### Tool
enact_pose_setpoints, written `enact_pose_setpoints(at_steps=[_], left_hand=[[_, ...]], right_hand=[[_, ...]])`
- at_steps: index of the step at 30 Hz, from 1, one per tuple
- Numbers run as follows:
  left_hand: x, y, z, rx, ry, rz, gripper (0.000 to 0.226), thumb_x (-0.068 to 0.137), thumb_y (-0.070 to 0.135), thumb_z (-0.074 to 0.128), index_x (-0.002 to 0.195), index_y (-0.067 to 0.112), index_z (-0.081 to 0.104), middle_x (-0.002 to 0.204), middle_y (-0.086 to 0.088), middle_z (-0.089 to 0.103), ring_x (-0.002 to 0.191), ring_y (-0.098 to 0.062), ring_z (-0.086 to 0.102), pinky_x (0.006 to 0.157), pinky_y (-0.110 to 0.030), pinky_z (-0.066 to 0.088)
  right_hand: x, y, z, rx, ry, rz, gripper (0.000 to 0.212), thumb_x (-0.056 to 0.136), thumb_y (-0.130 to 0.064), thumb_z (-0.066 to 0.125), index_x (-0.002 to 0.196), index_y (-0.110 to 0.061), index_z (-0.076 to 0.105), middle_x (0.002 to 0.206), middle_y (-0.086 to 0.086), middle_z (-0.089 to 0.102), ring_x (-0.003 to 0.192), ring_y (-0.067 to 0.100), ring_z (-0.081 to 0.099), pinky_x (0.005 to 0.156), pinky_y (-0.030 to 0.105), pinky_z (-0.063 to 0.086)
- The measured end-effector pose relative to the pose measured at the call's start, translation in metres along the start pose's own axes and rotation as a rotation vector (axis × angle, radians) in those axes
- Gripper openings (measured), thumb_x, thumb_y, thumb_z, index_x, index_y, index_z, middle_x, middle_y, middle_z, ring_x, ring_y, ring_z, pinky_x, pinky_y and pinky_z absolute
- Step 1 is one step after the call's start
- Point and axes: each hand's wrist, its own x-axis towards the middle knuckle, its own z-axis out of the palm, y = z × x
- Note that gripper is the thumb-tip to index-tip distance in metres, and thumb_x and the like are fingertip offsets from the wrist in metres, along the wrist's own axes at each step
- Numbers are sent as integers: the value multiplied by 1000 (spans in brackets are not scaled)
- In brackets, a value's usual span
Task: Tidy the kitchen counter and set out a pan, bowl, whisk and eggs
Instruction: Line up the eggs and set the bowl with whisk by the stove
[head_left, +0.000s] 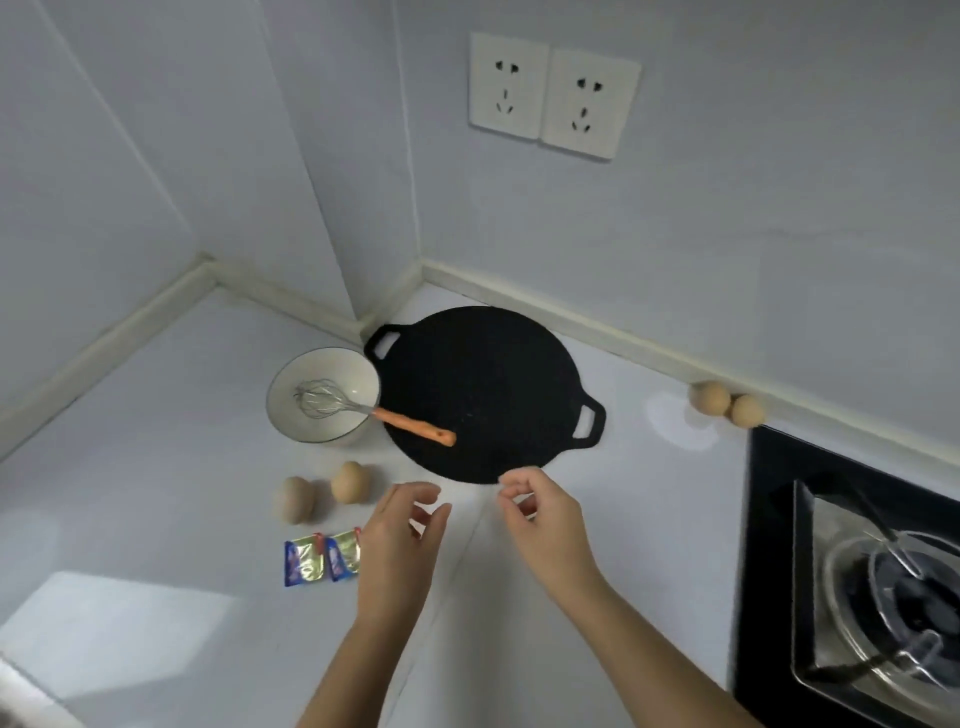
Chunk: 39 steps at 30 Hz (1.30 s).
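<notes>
Both hands hang over the counter (156, 467). Left hand (400, 540) and right hand (540, 525) have loosely curled fingers and hold nothing. Just beyond the right fingertips lies the pan (483, 389). Two eggs (350, 482) lie left of the left fingers, and the bowl (311, 431) with the whisk (332, 402) beyond them.

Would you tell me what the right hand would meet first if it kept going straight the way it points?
Probably the near rim of the black pan, just beyond the right hand; its height is unclear, so it might pass above the rim.
</notes>
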Motion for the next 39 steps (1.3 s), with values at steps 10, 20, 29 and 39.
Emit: enact_pose_setpoints(at_steps=[10,20,29,39], left_hand=[[18,-82,-70,-13,202,-73,14,83,10,70,94,16,66,93,7,55,77,-7,53,60,-11,39],[52,-115,-85,39,41,-201,52,85,20,63,134,28,48,132,2,42,110,-17,52,81,-27,41],[59,-125,-86,106,-56,-97,50,82,9,64,129,22,54,119,-2,55,89,-17,53,74,-23,38],[42,-88,-52,64,-146,-25,47,79,18,68,123,28,53,112,6,55,82,-18,56,69,-28,44]], right_hand=[[18,-38,103,-174,-207,-86,31,89,-17,63,118,-27,57,106,-11,54,78,8,60,74,21,53],[48,-54,150,-305,-314,-200,66,82,-18,68,140,-35,41,132,-5,43,111,16,55,93,35,49],[57,-49,162,-416,-341,-288,54,84,-14,67,133,-26,49,134,-6,42,111,18,55,94,32,50],[27,-13,107,-143,-209,-218,45,81,-7,69,120,-26,58,120,-11,46,102,7,56,84,18,51]])
